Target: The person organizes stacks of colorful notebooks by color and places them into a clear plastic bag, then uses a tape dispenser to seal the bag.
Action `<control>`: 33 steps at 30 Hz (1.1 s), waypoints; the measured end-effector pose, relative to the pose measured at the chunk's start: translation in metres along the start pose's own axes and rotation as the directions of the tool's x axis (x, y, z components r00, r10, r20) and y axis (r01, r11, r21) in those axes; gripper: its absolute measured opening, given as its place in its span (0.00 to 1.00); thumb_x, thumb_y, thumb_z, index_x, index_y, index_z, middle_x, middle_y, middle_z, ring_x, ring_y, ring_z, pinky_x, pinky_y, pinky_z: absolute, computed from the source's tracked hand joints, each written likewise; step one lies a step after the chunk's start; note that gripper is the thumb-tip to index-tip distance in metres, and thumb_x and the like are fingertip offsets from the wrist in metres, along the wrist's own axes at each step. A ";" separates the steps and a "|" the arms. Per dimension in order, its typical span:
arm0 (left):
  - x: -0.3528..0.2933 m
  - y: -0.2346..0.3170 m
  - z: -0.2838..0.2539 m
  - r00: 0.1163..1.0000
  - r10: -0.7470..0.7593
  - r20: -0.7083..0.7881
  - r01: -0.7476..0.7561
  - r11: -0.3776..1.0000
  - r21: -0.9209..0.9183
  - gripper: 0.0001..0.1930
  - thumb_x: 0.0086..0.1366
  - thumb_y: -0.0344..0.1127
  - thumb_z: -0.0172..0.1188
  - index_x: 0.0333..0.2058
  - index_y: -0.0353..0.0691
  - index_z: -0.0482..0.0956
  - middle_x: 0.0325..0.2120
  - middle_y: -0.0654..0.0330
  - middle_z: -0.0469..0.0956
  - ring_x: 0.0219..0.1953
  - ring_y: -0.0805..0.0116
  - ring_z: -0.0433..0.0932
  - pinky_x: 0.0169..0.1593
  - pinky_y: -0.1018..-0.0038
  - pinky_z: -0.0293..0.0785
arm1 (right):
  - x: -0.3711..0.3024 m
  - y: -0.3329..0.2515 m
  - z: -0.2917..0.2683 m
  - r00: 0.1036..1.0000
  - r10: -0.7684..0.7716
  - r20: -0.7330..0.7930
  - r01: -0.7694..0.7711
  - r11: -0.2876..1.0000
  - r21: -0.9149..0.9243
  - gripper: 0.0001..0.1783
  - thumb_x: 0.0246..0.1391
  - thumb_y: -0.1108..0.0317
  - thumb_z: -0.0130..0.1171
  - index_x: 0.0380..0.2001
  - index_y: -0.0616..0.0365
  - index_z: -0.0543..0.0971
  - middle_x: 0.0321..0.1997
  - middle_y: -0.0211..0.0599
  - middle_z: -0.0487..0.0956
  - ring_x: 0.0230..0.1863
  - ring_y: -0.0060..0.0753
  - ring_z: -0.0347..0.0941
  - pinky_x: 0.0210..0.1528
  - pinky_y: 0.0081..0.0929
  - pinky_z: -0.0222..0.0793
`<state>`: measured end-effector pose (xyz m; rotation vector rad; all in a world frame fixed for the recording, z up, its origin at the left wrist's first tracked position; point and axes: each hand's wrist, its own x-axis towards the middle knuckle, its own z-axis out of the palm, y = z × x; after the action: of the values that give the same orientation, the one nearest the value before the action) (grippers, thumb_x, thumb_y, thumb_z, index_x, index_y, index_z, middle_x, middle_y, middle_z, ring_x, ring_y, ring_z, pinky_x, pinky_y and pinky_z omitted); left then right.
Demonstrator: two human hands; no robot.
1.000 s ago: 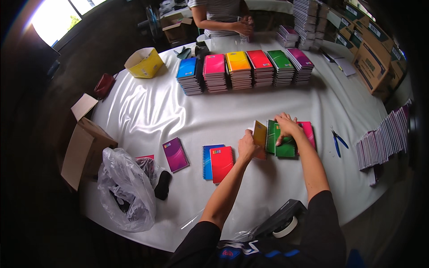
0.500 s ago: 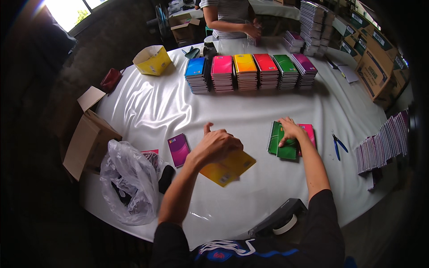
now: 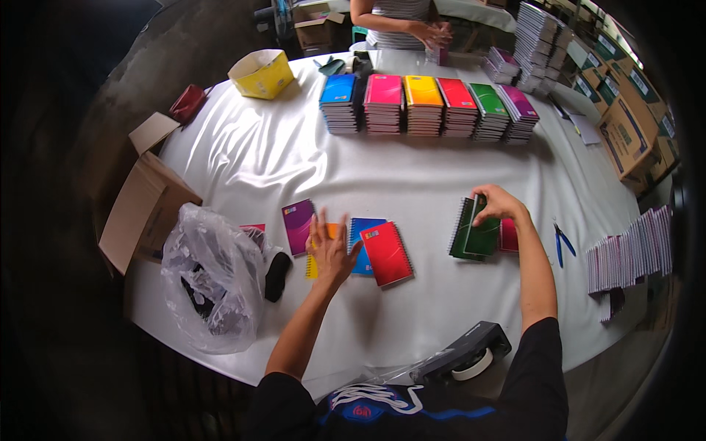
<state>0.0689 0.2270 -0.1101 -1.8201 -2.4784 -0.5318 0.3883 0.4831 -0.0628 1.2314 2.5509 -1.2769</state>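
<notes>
My left hand (image 3: 332, 251) is open, its fingers spread over a yellow spiral notebook (image 3: 312, 266) that it partly hides. A purple notebook (image 3: 297, 226) lies left of it. On the right, a red notebook (image 3: 388, 254) overlaps a blue notebook (image 3: 361, 234). My right hand (image 3: 497, 205) grips the upper edge of a green spiral notebook (image 3: 482, 239), thumb on its cover. Another dark green edge with a spiral shows beneath that one, and a pinkish-red notebook (image 3: 509, 237) peeks out from behind my right wrist.
Stacks of coloured notebooks (image 3: 423, 117) stand in a row across the white-clothed table (image 3: 412, 169). Left are a clear plastic bag (image 3: 213, 294) and an open carton (image 3: 136, 213). Blue-handled cutters (image 3: 564, 244) and notebook piles (image 3: 629, 246) lie right; a tape dispenser (image 3: 471, 349) sits close. Someone works opposite.
My left hand has let go of the yellow notebook, which now lies beside the purple one. Blue and red notebooks now show on the cloth. My right hand's fingers have closed on the green notebook.
</notes>
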 end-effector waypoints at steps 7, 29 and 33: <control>-0.018 -0.033 -0.015 0.923 -0.373 0.093 0.385 0.894 -0.228 0.53 0.42 0.50 0.72 0.63 0.44 0.48 0.53 0.45 0.64 0.53 0.50 0.66 0.50 0.60 0.65 | -0.002 -0.065 -0.001 0.954 0.003 0.300 0.035 0.992 -0.123 0.23 0.29 0.67 0.74 0.32 0.57 0.76 0.27 0.28 0.79 0.31 0.20 0.73 0.33 0.23 0.68; -0.035 -0.001 0.025 0.952 -0.244 0.183 0.305 0.768 -0.563 0.19 0.63 0.56 0.48 0.45 0.56 0.79 0.54 0.54 0.61 0.55 0.54 0.61 0.56 0.57 0.55 | 0.058 -0.167 0.053 0.803 -0.344 0.486 0.159 0.911 0.382 0.27 0.33 0.70 0.72 0.42 0.56 0.75 0.34 0.28 0.76 0.39 0.19 0.70 0.42 0.19 0.67; -0.026 -0.023 0.028 0.878 -0.345 0.333 0.397 0.131 -0.909 0.30 0.59 0.57 0.54 0.48 0.35 0.73 0.49 0.45 0.65 0.54 0.54 0.64 0.56 0.68 0.59 | 0.097 -0.183 0.088 0.763 -0.360 0.537 0.297 0.933 0.204 0.32 0.35 0.63 0.72 0.47 0.54 0.72 0.32 0.34 0.78 0.35 0.24 0.73 0.37 0.24 0.70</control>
<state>0.0613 0.2051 -0.1483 -1.1018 -2.7765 -2.6315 0.1745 0.4202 -0.0349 0.3034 2.3117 -1.5641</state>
